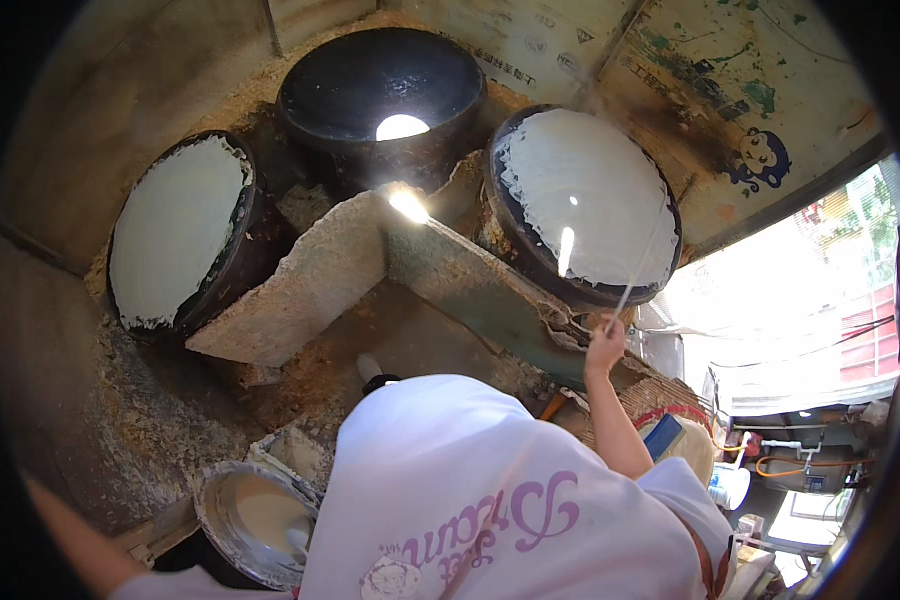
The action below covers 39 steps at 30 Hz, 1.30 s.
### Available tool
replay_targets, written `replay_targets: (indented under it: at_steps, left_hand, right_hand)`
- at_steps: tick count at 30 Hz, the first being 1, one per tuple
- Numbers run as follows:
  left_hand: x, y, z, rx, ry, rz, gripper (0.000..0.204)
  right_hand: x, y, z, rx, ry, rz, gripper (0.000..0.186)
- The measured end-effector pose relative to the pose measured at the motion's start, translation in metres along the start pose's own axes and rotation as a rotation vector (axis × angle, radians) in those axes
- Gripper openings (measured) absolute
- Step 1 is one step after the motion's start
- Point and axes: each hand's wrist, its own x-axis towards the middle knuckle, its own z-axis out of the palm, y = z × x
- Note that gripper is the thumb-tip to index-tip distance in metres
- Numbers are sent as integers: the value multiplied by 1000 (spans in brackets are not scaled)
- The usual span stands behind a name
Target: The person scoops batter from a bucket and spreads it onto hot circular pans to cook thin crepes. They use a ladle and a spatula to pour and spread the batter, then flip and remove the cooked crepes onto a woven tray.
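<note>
My right hand [606, 338] grips a thin pale stick [627, 292], which angles up over the rim of the right round black pan [515, 265]. That pan has white batter [580, 180] spread across its face. Another tilted pan [245, 260] at the left is coated with white batter [175, 230], and a bare black pan [370, 80] with a bright reflection stands at the back. My left forearm reaches past the lower-left edge of the view, so its hand is out of sight. A metal pot of batter [250, 520] with a pale utensil sits low at the left.
Rough panels [300, 290] divide the space below the pans. Stained walls [100, 100] surround them. At the right are a bright opening [770, 300], a cardboard piece [645, 385], white pipes with orange hose [805, 465] and a white bucket [727, 485].
</note>
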Motion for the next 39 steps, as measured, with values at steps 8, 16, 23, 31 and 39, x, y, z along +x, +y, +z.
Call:
replay_targets:
  at_steps: [8, 16, 23, 31, 39]
  left_hand:
    - [-58, -26, -10, -164, -32, -70, 13]
    - [-106, -46, -32, -195, -6, -139, 12]
    - [-123, -67, -39, -208, -9, -166, 10]
    - [-132, -98, -34, -197, 8, -199, 9]
    - [-135, -130, -22, -205, 14, -233, 7]
  right_hand:
    - [-20, -101, 108, 458, -260, 335, 24]
    - [-61, -149, 174, 499, -367, 564, 29]
    - [-72, -163, 194, 429, -387, 671, 32]
    - [-44, -177, 240, 415, -420, 675, 32]
    - [-9, -212, 292, 496, -528, 576, 31]
